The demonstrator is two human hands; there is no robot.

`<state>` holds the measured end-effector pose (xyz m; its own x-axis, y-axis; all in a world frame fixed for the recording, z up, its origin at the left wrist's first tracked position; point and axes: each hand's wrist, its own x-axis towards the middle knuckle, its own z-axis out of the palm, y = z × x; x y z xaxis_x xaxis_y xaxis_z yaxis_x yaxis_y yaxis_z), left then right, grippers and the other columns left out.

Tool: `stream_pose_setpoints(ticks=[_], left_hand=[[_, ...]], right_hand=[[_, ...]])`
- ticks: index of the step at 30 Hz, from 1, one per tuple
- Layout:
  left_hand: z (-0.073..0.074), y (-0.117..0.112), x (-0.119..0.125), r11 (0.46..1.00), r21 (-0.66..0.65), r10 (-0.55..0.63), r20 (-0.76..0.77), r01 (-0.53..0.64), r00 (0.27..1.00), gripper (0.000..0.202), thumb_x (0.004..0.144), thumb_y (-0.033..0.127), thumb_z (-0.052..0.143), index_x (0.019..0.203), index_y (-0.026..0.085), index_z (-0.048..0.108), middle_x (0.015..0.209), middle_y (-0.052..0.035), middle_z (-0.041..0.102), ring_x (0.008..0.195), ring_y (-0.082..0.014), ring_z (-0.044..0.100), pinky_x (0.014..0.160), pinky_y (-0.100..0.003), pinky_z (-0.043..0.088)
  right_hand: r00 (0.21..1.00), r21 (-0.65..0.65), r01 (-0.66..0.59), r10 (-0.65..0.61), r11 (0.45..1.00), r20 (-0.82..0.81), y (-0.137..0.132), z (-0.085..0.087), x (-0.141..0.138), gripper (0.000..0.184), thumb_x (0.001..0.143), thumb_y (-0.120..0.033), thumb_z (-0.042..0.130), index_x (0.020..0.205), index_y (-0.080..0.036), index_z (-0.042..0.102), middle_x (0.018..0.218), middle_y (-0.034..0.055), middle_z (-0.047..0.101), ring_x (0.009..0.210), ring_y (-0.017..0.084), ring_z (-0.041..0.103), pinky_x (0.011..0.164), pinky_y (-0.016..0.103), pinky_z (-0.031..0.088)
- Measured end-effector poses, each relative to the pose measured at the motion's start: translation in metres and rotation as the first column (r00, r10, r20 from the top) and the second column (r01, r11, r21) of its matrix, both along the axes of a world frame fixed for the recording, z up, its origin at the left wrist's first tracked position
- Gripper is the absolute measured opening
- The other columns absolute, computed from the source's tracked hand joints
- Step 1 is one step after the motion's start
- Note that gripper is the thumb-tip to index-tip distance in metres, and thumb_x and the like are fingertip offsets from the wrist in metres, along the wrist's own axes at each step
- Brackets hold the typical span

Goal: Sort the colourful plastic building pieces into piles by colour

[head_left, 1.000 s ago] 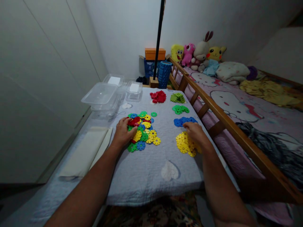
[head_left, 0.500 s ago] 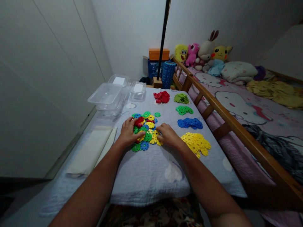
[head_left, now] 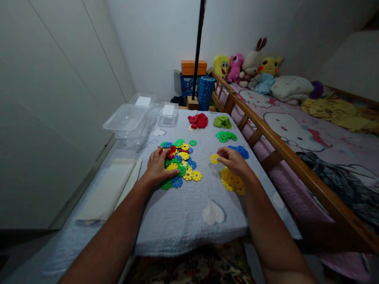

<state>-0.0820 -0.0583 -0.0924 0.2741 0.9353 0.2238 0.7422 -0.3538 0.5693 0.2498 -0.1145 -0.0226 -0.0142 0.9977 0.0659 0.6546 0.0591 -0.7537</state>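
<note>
Between the fingertips of my right hand is a yellow notched plastic building disc, held above the table just left of the blue and yellow piles. My left hand lies over the left side of a mixed heap of discs in red, blue, green and yellow, its fingers spread and thumb out. The yellow pile is partly behind my right hand and forearm. Beyond that hand lies the blue pile, also partly hidden.
Farther back are a green pile, a lime pile and a red pile. Clear plastic containers stand at the back left, with a folded cream cloth nearer. A wooden bed rail runs along the right side.
My right hand has lifted a yellow disc off the mixed heap and carried it right, towards the yellow and blue piles. My left hand has stayed on the heap.
</note>
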Motion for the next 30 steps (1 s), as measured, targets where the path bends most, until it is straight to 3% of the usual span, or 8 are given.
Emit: stream_pose_setpoints(ticks=[6,11,15,22,30], left_hand=[[0.000,0.001,0.001,1.000,0.021,0.007,-0.013,-0.007,1.000,0.085,0.067,0.055,0.083,0.141,0.027,0.053,0.152,-0.0138,0.044,0.144,-0.0397,0.037,0.122,-0.058,0.031],[0.000,0.004,0.000,0.999,0.051,0.007,-0.011,-0.006,1.000,0.070,0.076,0.051,0.075,0.138,0.024,0.056,0.146,-0.0151,0.050,0.141,-0.0382,0.042,0.121,-0.057,0.032],[-0.001,0.005,-0.002,0.998,0.068,0.008,0.006,-0.009,1.000,0.066,0.077,0.051,0.072,0.136,0.024,0.057,0.144,-0.0141,0.054,0.140,-0.0374,0.044,0.120,-0.057,0.032],[0.000,0.006,-0.003,0.996,0.074,0.039,0.044,-0.043,0.998,0.061,0.081,0.053,0.066,0.132,0.020,0.060,0.143,-0.0165,0.054,0.140,-0.0369,0.046,0.120,-0.055,0.034],[0.001,0.007,-0.005,0.996,0.072,0.055,0.079,-0.060,0.995,0.056,0.081,0.055,0.066,0.127,0.023,0.061,0.138,-0.0125,0.057,0.135,-0.0339,0.050,0.119,-0.053,0.037]], right_hand=[[0.968,-0.039,0.242,-0.244,0.969,-0.057,-0.034,0.007,0.082,0.026,0.073,-0.037,0.064,0.091,-0.019,0.069,0.073,-0.0006,0.062,0.069,0.016,0.054,0.064,0.028,0.042],[0.921,-0.125,0.365,-0.377,0.923,-0.097,-0.062,-0.001,0.121,0.028,0.070,-0.039,0.066,0.088,-0.020,0.072,0.078,0.0026,0.068,0.071,0.018,0.059,0.063,0.028,0.045],[0.888,-0.178,0.424,-0.446,0.888,-0.111,-0.070,-0.009,0.129,0.028,0.068,-0.038,0.066,0.088,-0.020,0.072,0.075,0.0018,0.066,0.067,0.017,0.058,0.057,0.027,0.042],[0.808,-0.105,0.562,-0.571,0.821,-0.144,-0.060,-0.026,0.131,0.023,0.063,-0.035,0.064,0.080,-0.019,0.069,0.072,0.0011,0.066,0.065,0.017,0.057,0.059,0.027,0.043],[0.821,-0.009,0.570,-0.570,0.821,0.022,-0.054,-0.042,0.134,0.019,0.063,-0.033,0.058,0.073,-0.020,0.067,0.067,0.0017,0.067,0.065,0.019,0.059,0.061,0.028,0.043]])
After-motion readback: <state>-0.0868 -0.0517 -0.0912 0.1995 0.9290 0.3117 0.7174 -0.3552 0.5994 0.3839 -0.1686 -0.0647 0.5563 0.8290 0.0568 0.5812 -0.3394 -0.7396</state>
